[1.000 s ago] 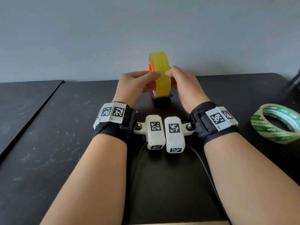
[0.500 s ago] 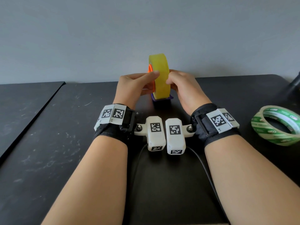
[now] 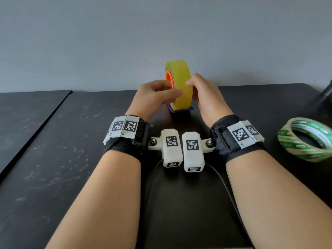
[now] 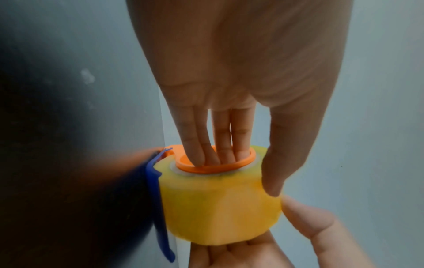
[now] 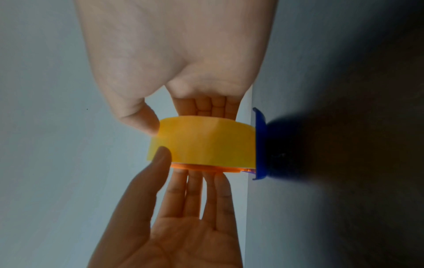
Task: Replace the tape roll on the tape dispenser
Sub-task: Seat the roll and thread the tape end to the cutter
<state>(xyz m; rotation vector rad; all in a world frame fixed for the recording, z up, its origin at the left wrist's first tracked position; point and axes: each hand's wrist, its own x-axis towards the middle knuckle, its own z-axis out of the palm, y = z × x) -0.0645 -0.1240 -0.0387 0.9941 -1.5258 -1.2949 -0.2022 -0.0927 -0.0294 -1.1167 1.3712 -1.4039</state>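
A yellow tape roll (image 3: 181, 78) stands on edge on an orange hub (image 3: 168, 79), over the blue dispenser base (image 3: 181, 111) on the black table. My left hand (image 3: 173, 90) holds it from the left: its fingers (image 4: 206, 145) reach into the orange hub (image 4: 215, 166) and its thumb (image 4: 275, 163) lies on the roll's outer band. My right hand (image 3: 193, 87) grips the roll from the right, thumb (image 5: 142, 123) on the band and fingers (image 5: 206, 107) behind the far face. The blue base (image 5: 260, 143) touches the roll's lower edge.
A green-printed tape roll (image 3: 305, 139) lies flat on the table (image 3: 53, 159) at the right. A dark object (image 3: 326, 97) stands at the far right edge. A seam between two tabletops runs along the left. A grey wall rises close behind the dispenser.
More of the orange hub shows at the roll's left side. My left thumb has slid lower across the roll's band. Both hands stay on the roll.
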